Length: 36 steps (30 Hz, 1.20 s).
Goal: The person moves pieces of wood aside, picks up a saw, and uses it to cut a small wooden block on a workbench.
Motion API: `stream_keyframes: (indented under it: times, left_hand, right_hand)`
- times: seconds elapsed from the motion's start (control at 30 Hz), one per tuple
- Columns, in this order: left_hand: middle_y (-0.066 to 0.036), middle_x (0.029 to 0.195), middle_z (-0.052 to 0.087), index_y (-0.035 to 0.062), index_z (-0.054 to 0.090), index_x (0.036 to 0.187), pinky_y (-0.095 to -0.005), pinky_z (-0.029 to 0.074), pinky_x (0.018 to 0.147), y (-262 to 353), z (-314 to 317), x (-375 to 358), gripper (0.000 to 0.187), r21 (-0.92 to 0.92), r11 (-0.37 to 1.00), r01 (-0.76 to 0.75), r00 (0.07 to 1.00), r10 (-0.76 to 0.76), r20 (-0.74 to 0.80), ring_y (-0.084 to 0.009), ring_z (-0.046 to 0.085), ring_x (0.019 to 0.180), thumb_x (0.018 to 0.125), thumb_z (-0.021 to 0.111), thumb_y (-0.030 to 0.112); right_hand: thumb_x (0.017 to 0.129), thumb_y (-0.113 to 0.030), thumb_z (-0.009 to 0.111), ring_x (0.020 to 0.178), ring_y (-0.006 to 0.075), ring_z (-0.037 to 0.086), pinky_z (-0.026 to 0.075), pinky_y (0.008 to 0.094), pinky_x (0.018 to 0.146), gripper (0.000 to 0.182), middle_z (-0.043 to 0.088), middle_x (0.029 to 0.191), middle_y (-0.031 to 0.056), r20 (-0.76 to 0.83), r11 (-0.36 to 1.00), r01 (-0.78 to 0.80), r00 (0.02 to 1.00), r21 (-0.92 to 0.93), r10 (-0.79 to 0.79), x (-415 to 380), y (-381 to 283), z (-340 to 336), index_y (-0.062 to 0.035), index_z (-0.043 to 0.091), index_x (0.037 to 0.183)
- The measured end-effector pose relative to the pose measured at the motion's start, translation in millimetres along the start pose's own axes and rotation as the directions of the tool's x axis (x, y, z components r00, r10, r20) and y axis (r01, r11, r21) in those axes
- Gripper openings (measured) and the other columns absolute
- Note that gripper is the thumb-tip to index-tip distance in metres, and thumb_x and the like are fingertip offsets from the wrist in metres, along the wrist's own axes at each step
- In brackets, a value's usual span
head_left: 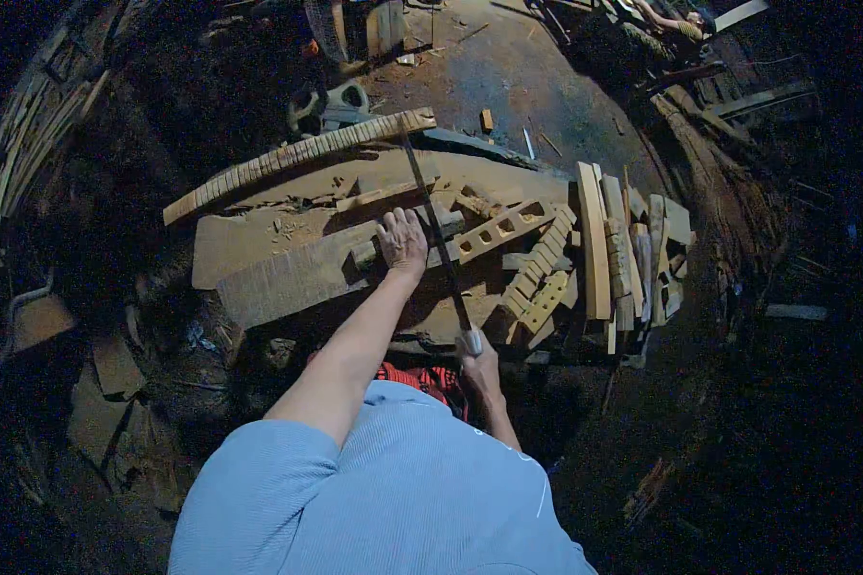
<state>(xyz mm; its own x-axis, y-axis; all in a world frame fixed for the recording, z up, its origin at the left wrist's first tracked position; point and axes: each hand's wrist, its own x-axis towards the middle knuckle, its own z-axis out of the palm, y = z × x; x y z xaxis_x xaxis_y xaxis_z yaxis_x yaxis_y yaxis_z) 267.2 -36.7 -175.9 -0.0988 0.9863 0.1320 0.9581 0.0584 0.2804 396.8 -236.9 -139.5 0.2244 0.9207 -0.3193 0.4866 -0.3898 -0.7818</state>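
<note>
My right hand is closed round the pale handle of a handsaw, close to my body at the bench's near edge. The saw's long, narrow dark blade points away from me across the bench and crosses a short wooden block. Over that block, just left of the blade, my left hand presses down with its fingers bent round it. Beneath lies a wide flat plank. Immediately right of the blade is a wooden piece with square holes.
A long curved, notched beam runs along the bench's far side. Notched and drilled offcuts lie to the right, beside several upright-looking strips. Sawdust covers the bench. Another person is at the far right.
</note>
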Motion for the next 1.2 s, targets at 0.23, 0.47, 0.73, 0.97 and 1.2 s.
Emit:
stream_keyframes:
  times: [0.23,0.47,0.73,0.97,1.2]
  left_hand:
    - [-0.008,0.084,0.045,0.0055,0.051,0.086,-0.0348,0.035,0.07,-3.6,7.5,-3.2,0.016,0.134,0.989,-0.069,0.992,0.082,-0.095,-0.0214,0.042,0.084,0.074,0.044,0.013]
    - [-0.007,0.084,0.046,0.0066,0.052,0.085,-0.034,0.034,0.071,-2.7,1.8,-1.0,0.017,0.189,0.979,-0.081,0.996,0.088,-0.026,-0.0208,0.042,0.083,0.074,0.044,0.016]
    - [-0.008,0.085,0.046,0.007,0.053,0.084,-0.0345,0.033,0.074,-3.0,5.2,-0.8,0.016,0.101,0.993,-0.067,0.996,0.072,-0.048,-0.0218,0.042,0.085,0.075,0.042,0.015]
    - [-0.011,0.094,0.048,-0.0009,0.053,0.093,-0.0377,0.033,0.082,-2.6,-16.6,-2.1,0.025,0.055,0.997,-0.054,0.989,0.046,0.138,-0.0241,0.042,0.091,0.078,0.04,0.015]
    - [-0.01,0.089,0.049,0.0013,0.052,0.096,-0.0336,0.035,0.079,1.0,-14.6,-0.7,0.025,0.165,0.985,-0.057,0.992,0.038,0.119,-0.0217,0.045,0.086,0.079,0.042,0.016]
  right_hand:
    - [0.067,-0.006,0.051,0.084,0.0257,0.055,0.042,0.0308,0.072,0.049,0.056,0.09,0.0153,0.05,1.0,0.004,0.999,-0.015,-0.004,70.8,-37.5,20.9,-0.0069,0.043,0.115]
    - [0.07,-0.006,0.051,0.077,0.0188,0.053,0.041,0.0273,0.069,0.046,0.056,0.087,0.0094,0.03,1.0,-0.028,0.999,0.006,0.028,14.4,-4.1,8.6,-0.0095,0.044,0.115]
    - [0.068,-0.006,0.051,0.09,0.0269,0.055,0.042,0.0279,0.074,0.049,0.056,0.098,0.0158,0.056,0.999,-0.017,0.998,0.035,0.015,-52.4,69.5,-3.0,-0.0114,0.042,0.116]
    - [0.074,-0.012,0.054,0.075,0.0186,0.054,0.042,0.0286,0.069,0.039,0.056,0.082,0.0139,0.026,0.99,-0.045,0.998,-0.137,0.049,34.2,-25.4,9.4,-0.0092,0.046,0.113]
    - [0.075,-0.019,0.054,0.072,0.026,0.054,0.041,0.0305,0.067,0.033,0.055,0.081,0.0174,-0.038,0.99,0.14,0.99,0.034,-0.138,44.7,-26.8,16.1,-0.0072,0.048,0.106]
